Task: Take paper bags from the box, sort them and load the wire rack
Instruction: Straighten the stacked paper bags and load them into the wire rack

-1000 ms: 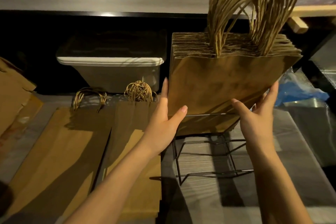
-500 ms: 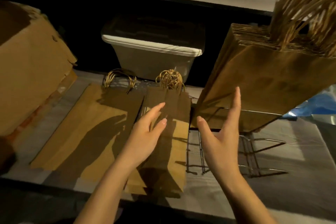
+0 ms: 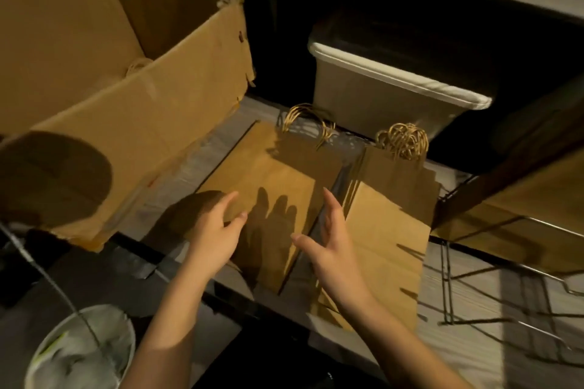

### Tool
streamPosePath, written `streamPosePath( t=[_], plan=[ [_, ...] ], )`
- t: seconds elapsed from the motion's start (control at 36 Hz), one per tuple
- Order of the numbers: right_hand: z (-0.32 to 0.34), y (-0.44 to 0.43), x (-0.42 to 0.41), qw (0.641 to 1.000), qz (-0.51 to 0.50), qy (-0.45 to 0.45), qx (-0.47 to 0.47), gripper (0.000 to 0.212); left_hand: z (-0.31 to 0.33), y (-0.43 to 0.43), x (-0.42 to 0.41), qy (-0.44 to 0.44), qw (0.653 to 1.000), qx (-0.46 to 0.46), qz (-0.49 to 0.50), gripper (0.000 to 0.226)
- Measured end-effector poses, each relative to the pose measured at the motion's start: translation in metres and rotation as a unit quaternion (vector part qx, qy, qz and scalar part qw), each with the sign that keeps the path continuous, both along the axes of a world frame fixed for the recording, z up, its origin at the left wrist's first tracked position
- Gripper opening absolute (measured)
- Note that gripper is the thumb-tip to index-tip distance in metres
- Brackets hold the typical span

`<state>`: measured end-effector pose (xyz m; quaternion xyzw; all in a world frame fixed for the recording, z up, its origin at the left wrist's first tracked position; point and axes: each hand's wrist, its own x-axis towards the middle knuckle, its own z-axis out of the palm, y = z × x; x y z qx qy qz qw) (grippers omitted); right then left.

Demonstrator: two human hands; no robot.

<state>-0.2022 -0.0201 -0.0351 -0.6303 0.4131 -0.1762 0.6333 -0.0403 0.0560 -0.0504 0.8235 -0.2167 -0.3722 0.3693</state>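
Likely a shop or café service area: flat stacks of brown paper bags (image 3: 388,237) on the counter (image 3: 474,309), a torn cardboard box (image 3: 126,104), a wire rack (image 3: 447,281), a lidded plastic tub (image 3: 363,95).

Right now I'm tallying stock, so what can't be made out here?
Head view only.
Cardboard box contents: hidden by its near wall.
Racked bags: cut off by the right edge.
Number of bags in the narrow stack: edges too dim.

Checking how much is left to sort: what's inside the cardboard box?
A loop of bag handles peeks over the near wall of the box; anything deeper is hidden behind that wall.
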Motion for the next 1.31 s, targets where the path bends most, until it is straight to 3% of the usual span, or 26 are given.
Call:
streamPosePath(
  t=[0.25, 0.39, 0.61, 0.72, 0.81, 0.92, 1.03, 1.14, 1.31],
  plan=[
    [-0.023, 0.004, 0.036, 0.976, -0.086, 0.027, 0.199, 0.087, -0.019, 0.006, 0.034, -0.02, 0.997, 0.076, 0.008, 0.065],
    [-0.022, 0.007, 0.043, 0.966, -0.122, 0.022, 0.227, 0.109, -0.03, -0.003, 0.039, -0.044, 0.989, 0.142, 0.0, 0.073],
    [0.005, 0.001, 0.045, 0.96, -0.194, -0.059, 0.193, 0.087, -0.036, -0.013, 0.042, -0.056, 0.982, 0.179, -0.025, 0.071],
    [0.017, -0.002, 0.046, 0.939, -0.246, -0.124, 0.207, 0.076, -0.034, -0.014, 0.043, -0.064, 0.98, 0.187, -0.019, 0.068],
    [0.022, -0.003, 0.05, 0.932, -0.249, -0.156, 0.212, 0.063, -0.035, -0.011, 0.043, -0.046, 0.985, 0.164, -0.006, 0.066],
    [0.024, -0.003, 0.055, 0.949, -0.174, -0.13, 0.227, 0.049, -0.032, -0.008, 0.043, -0.028, 0.991, 0.125, 0.021, 0.065],
    [0.025, -0.005, 0.056, 0.972, -0.117, -0.088, 0.185, 0.034, -0.027, -0.004, 0.039, -0.031, 0.994, 0.1, 0.04, 0.063],
    [0.032, -0.009, 0.047, 0.981, -0.1, -0.093, 0.141, 0.038, -0.022, -0.002, 0.031, -0.029, 0.996, 0.074, 0.049, 0.061],
    [0.05, -0.021, 0.016, 0.984, -0.09, -0.135, 0.068, 0.037, -0.001, -0.008, 0.004, -0.008, 0.996, -0.042, 0.083, 0.054]
  ],
)
